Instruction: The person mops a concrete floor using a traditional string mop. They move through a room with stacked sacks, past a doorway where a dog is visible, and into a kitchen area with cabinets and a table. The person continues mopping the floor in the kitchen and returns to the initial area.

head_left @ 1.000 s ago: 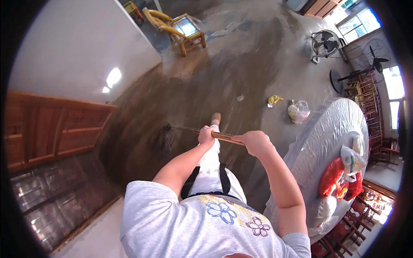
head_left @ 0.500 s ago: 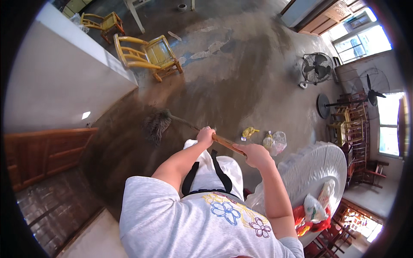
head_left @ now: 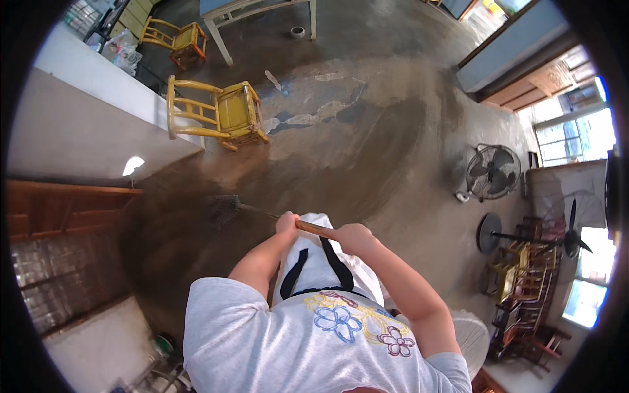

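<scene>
Both my hands grip a broom by its wooden handle [head_left: 313,228], held level in front of my body. My left hand [head_left: 287,223] holds it lower down, nearer the head. Further up the handle sits my right hand [head_left: 354,237]. The dark bristle head [head_left: 225,209] rests on the brown concrete floor [head_left: 367,137] to my left. Below the hands I see my white apron and grey flowered shirt.
A yellow wooden chair [head_left: 219,114] stands ahead on the left, a second one [head_left: 175,36] beyond it by a white table [head_left: 259,13]. Two standing fans [head_left: 493,172] are at the right. A white wall and wooden panel [head_left: 59,209] run along the left.
The view has swung: the chairs have come nearer and the round table has slid out at the lower right. The broom head now lies further to my left on the floor.
</scene>
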Motion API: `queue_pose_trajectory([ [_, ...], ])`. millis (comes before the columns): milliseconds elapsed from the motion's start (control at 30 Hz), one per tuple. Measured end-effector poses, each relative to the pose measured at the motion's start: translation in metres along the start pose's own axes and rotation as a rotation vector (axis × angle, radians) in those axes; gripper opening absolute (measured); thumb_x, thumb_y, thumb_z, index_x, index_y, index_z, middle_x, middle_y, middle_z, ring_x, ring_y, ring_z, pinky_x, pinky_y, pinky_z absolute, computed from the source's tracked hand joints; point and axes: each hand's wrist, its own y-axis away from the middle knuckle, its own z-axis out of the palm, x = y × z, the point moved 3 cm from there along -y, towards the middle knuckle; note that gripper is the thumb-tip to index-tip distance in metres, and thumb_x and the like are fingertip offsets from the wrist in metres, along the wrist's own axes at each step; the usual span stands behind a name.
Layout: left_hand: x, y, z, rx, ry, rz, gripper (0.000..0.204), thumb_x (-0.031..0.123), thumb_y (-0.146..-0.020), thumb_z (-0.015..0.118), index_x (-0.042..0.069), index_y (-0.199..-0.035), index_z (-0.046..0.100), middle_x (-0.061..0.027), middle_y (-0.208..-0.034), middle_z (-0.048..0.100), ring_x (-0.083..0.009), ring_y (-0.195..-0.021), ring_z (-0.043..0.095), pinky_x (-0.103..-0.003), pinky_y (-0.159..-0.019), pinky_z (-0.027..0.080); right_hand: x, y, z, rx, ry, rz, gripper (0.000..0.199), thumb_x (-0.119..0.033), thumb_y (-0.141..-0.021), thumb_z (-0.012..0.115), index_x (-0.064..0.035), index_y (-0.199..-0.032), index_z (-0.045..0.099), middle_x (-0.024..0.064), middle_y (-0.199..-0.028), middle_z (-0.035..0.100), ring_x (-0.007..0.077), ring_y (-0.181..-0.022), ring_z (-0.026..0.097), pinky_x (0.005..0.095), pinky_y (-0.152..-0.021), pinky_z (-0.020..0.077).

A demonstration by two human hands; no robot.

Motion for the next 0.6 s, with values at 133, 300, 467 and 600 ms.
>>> queue_pose_trajectory([
  [133, 0.040, -0.052, -0.013, 0.074, 0.004, -0.106, 0.004, 0.012, -0.074, 0.061, 0.013, -0.075, 0.065, -0.0122, -0.086, 0.060, -0.0312, -0.085, 0.060, -0.041, -0.072, 0.049, 0.058, -0.032, -0.043, 0.109, 0.317, -0.084, 0.062, -0.008, -0.083, 0.051, -0.0386, -0.135, 0.035, 0.0078, -0.072, 0.063, 0.0247, -0.061, 0.065, 0.0341, -0.049, 0.0506],
  [300, 0.091, -0.160, 0.001, 0.155, 0.050, -0.162, 0.007, 0.008, -0.075, 0.060, 0.012, -0.076, 0.066, -0.0113, -0.089, 0.059, -0.0311, -0.087, 0.060, -0.042, -0.073, 0.050, 0.162, -0.078, -0.116, 0.222, 0.461, -0.117, 0.050, -0.014, -0.086, 0.053, -0.0391, -0.129, 0.046, 0.0025, -0.065, 0.058, 0.0189, -0.059, 0.064, 0.0301, -0.045, 0.0489],
  [467, 0.179, -0.308, 0.011, 0.186, 0.027, -0.218, 0.008, 0.012, -0.077, 0.058, 0.013, -0.078, 0.066, -0.0104, -0.092, 0.060, -0.0314, -0.088, 0.061, -0.042, -0.074, 0.050, 0.307, -0.125, -0.215, 0.145, 0.448, -0.107, 0.050, -0.015, -0.085, 0.053, -0.0447, -0.126, 0.046, 0.0051, -0.072, 0.058, 0.0207, -0.069, 0.064, 0.0321, -0.055, 0.0507],
  [600, 0.284, -0.406, -0.001, 0.128, 0.123, -0.329, 0.010, 0.015, -0.074, 0.059, 0.014, -0.077, 0.068, -0.0105, -0.094, 0.061, -0.0312, -0.089, 0.060, -0.041, -0.073, 0.049, 0.391, -0.111, -0.322, 0.082, 0.527, 0.001, 0.054, -0.013, -0.086, 0.052, -0.0440, -0.129, 0.042, 0.0035, -0.086, 0.061, 0.0209, -0.082, 0.066, 0.0313, -0.060, 0.0520],
])
